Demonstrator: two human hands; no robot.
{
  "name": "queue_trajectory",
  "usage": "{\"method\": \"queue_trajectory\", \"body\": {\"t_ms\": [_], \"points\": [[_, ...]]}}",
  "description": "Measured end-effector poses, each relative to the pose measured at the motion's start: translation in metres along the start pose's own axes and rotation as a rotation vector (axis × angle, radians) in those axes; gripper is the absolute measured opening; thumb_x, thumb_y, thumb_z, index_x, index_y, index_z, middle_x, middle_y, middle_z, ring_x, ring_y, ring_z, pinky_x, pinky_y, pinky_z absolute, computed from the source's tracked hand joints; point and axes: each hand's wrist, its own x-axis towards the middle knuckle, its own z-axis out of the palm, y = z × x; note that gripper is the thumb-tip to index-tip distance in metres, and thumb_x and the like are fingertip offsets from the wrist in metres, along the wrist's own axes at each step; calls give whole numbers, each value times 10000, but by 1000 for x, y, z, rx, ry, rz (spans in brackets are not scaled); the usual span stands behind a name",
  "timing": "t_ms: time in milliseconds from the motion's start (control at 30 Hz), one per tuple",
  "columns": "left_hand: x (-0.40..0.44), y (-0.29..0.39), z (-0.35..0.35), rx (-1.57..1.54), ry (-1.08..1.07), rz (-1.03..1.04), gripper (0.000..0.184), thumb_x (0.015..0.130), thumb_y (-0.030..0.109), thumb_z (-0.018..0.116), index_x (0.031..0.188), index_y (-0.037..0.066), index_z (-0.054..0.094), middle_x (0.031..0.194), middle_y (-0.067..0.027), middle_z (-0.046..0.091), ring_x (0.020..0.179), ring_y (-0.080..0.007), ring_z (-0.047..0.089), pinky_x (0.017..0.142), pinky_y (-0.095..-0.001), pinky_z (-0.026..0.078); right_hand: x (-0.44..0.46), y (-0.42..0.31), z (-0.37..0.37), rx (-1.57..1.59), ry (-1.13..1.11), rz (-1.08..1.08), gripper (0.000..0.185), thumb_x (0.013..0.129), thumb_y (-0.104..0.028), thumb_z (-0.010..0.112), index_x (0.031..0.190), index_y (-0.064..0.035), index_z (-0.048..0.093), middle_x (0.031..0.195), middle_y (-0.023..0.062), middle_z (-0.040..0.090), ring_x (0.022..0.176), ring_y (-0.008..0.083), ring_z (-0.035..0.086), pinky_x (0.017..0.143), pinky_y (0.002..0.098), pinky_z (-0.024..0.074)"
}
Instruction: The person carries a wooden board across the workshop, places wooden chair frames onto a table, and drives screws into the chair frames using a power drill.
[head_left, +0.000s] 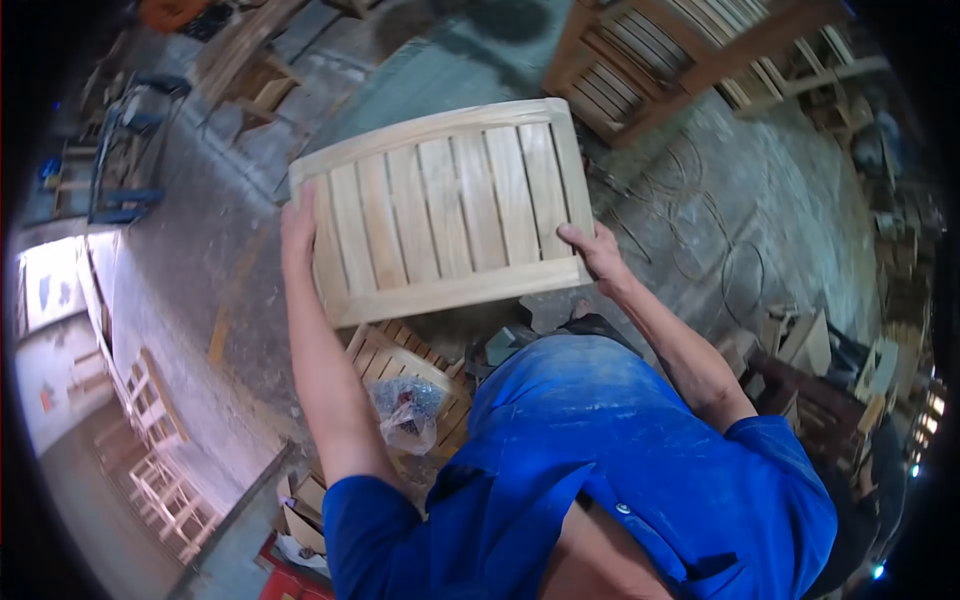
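Observation:
A pale wooden slatted panel (450, 205) is held up in front of my body, tilted slightly, with its slats running away from me. My left hand (298, 235) grips its left end, fingers along the edge. At the lower right corner my right hand (597, 255) is closed on the frame, the thumb lying on the top face. Below the panel, a clear plastic bag (408, 410) with small items inside rests on more slatted wood (385, 360).
Coiled cable (710, 220) lies on the concrete floor to the right. Brown slatted wooden frames (640, 65) stand at the upper right. A blue metal rack (125, 160) is at the left. Wood pieces (800, 345) are piled at the right, and boxes (305, 505) sit at the lower left.

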Motion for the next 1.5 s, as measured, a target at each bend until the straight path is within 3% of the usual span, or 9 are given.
{"method": "queue_trajectory", "body": {"t_ms": [267,333,533,667,733,967,1267,1367,1500], "points": [[-122,14,45,70,-30,-194,771,860,568,511,1287,-72,452,1261,-279,514,1184,-346,499,993,-391,360,-114,71,-83,99,87,208,498,760,-188,732,1141,70,542,1021,130,639,884,177,613,806,315,497],[-116,47,62,163,93,84,745,843,558,545,1267,-52,491,1253,-257,534,1183,-329,509,991,-379,369,-122,76,-100,79,79,216,497,760,-191,733,1139,66,543,1015,123,638,882,170,609,800,309,494],[-105,69,103,368,-150,-95,599,792,545,600,641,-34,576,655,-106,594,652,-218,554,695,-345,452,-144,81,-135,103,111,206,520,760,-214,743,1151,54,529,982,91,631,851,150,593,788,292,485],[-126,96,127,383,-157,-139,513,836,486,606,716,-13,617,625,-40,542,581,-129,490,591,-287,410,-159,81,-140,-91,240,127,522,807,-271,701,1161,55,497,1017,125,602,917,190,573,837,327,456],[-129,98,128,383,-24,-96,585,799,511,599,681,-62,597,679,-169,614,651,-226,613,676,-351,457,-163,72,-127,-300,365,-1,552,841,-327,655,1179,59,451,1049,177,570,970,236,550,873,355,430],[-124,100,133,471,-11,-112,484,837,381,593,724,-89,604,684,-170,620,633,-224,628,654,-330,468,-155,72,-130,-529,309,0,720,743,-380,751,1198,66,417,1021,184,567,920,278,585,804,394,473],[-117,98,129,283,-24,-170,384,853,306,603,809,-74,642,705,-111,610,706,-192,626,648,-311,475,-150,83,-121,-102,386,101,872,612,-409,860,1193,54,403,1004,197,576,893,295,612,751,393,496],[-120,101,129,406,7,-158,438,846,355,619,807,-80,646,708,-113,609,690,-197,614,661,-312,468,-152,80,-144,-521,240,-25,902,575,-397,883,1188,53,398,1006,204,588,916,299,617,773,392,498],[-125,109,131,392,9,-127,467,829,416,644,679,-25,598,692,-91,583,657,-182,583,647,-317,460,-147,65,-141,-301,228,107,820,592,-343,879,1146,41,411,978,207,617,909,301,624,802,390,494]]}}
